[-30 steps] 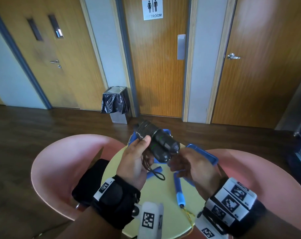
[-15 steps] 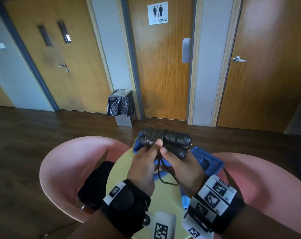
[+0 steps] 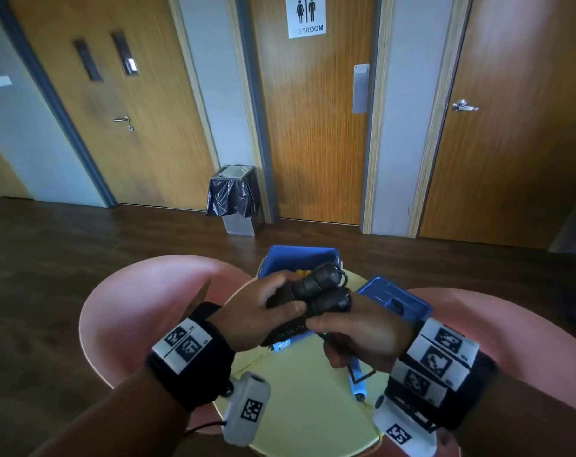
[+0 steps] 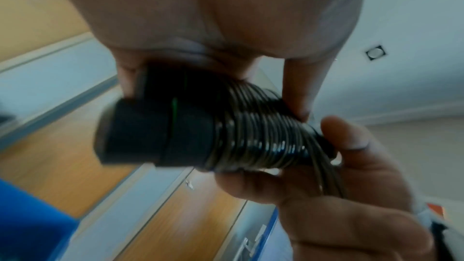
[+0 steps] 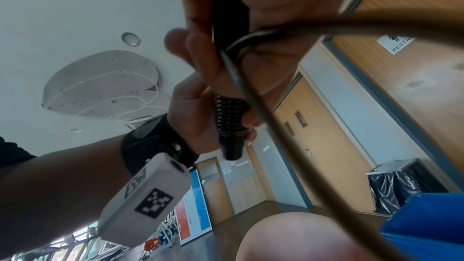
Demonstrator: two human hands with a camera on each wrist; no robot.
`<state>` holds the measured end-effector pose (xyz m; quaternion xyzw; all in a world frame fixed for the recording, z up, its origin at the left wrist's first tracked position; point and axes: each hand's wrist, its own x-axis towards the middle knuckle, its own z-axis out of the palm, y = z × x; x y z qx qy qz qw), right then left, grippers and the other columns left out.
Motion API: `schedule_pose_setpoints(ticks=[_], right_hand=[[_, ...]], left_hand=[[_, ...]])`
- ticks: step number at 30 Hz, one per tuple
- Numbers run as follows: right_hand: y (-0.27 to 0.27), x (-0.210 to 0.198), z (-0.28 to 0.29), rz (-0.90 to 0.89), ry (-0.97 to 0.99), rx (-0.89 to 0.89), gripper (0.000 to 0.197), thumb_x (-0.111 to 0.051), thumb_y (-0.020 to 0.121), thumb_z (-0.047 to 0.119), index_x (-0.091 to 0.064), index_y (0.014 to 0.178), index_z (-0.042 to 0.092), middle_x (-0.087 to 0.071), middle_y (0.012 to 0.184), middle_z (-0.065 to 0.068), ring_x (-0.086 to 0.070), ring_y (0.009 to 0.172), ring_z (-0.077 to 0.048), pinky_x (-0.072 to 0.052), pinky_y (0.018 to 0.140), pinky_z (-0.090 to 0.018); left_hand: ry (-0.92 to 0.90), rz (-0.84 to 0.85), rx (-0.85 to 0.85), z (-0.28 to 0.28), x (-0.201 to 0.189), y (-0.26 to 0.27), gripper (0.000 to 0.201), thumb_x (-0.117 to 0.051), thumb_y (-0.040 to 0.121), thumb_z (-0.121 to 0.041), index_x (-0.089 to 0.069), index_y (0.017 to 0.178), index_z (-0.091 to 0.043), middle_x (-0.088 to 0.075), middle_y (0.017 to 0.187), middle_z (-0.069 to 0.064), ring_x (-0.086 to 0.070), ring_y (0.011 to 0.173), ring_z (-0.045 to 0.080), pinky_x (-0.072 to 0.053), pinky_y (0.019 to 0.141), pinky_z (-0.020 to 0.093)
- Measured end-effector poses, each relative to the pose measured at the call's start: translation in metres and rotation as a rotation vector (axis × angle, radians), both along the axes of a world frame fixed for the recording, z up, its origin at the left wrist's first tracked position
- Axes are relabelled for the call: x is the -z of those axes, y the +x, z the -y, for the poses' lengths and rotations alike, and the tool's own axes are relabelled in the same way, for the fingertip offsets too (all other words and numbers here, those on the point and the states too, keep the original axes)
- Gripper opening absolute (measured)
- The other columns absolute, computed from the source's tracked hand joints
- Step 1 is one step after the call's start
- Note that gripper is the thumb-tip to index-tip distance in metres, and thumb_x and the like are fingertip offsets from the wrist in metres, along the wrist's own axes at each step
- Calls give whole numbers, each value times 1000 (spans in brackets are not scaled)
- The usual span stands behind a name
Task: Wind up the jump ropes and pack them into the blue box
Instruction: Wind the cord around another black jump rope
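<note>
The left hand [image 3: 257, 311] and the right hand [image 3: 362, 334] are together above the round yellow counter [image 3: 300, 400], both clamped on the black jump rope [image 3: 316, 291]. The two black handles lie side by side as one bundle, with the thin cord wound around them in tight turns. The left wrist view shows the coils [image 4: 261, 136] packed closely along the handle body, with a bare black end [image 4: 140, 132] carrying a thin green line. The left hand fingers curl around the wound section; its thumb lies on top of the bundle. The right hand grips the bundle from the near side, thumb tip [image 4: 346, 132] against the coils. In the right wrist view, a free length of cord [image 5: 253, 94] passes from the right hand fingers diagonally across the frame.

The blue box [image 3: 300, 258] stands open on the far edge of the counter, just behind the held bundle. Yellow contents show inside it; their kind cannot be told. The blue lid [image 3: 395, 298] lies just beside the box on the right, partly hidden by the right hand.

A blue-handled jump rope [image 3: 357, 380] lies on the counter under the right hand, with a yellow cord trailing toward the near edge. Two pink chairs [image 3: 141, 305] flank the counter. A bin with a black liner [image 3: 234, 196] stands on the floor by the restroom door.
</note>
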<state>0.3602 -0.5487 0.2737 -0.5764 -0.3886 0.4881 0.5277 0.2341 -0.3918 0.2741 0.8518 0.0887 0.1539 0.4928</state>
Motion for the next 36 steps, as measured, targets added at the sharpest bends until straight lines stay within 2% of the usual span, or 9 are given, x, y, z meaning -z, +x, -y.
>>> schedule_pose_setpoints(ticks=[3,6,9,11,16,19,22,29,36], right_hand=[[14,0,4,178,-137,-29,22,-71,87,13,-60,105,11,-68,74,-8,-59,51,-18,-46,50,-27],[32,6,12,679,-180,41,10,-61,95,33,-57,99,26,-68,73,2,-63,66,-17,-50,64,-33],[44,4,21,1117,-94,55,26,-48,98,45,-56,82,27,-62,77,5,-60,76,-11,-48,72,-34],[50,-1,24,1236,-42,1,40,-38,95,54,-61,86,23,-63,82,2,-58,78,-11,-47,73,-35],[64,-12,19,1343,-63,-84,60,-24,89,59,-63,91,14,-62,86,-2,-57,82,-17,-46,79,-40],[68,-17,16,1463,-59,-106,51,-25,99,53,-62,98,18,-60,92,1,-57,88,-20,-46,82,-41],[70,-22,15,1578,43,-92,68,-8,89,59,-63,100,22,-60,92,3,-59,89,-22,-47,79,-41],[82,-24,13,1553,365,-33,42,-34,100,43,-68,88,21,-63,79,3,-62,71,-22,-52,62,-35],[72,-3,16,1426,439,108,35,-24,105,39,-51,91,23,-56,76,4,-49,69,-14,-32,61,-23]], left_hand=[[-55,21,-81,2,6,4,35,-66,79,-39,-64,107,-18,-67,75,-11,-62,63,2,-46,58,16],[-87,-6,-269,0,18,8,14,-67,77,-36,-65,88,-27,-67,67,-7,-62,57,10,-49,57,34],[-120,-70,-299,7,28,11,30,-69,70,-48,-68,91,-27,-72,77,2,-69,71,27,-55,73,50],[-224,-73,-314,14,28,15,34,-72,66,-44,-69,91,-21,-71,81,9,-68,75,32,-54,74,46],[-515,-114,-294,22,19,16,25,-69,85,-10,-63,103,5,-65,82,19,-62,72,30,-48,61,32],[-588,-141,-252,27,13,14,23,-60,92,-10,-59,108,7,-66,77,16,-63,64,26,-47,57,28],[-639,-160,-198,29,7,10,26,-54,96,-12,-56,113,7,-63,73,13,-59,56,22,-44,51,26],[-661,-187,-120,36,-3,6,13,-54,97,-14,-57,96,-1,-59,62,8,-54,49,18,-42,45,21],[-751,-90,-57,38,-13,0,16,-62,76,-21,-59,82,-6,-59,61,13,-56,45,21,-44,44,24]])
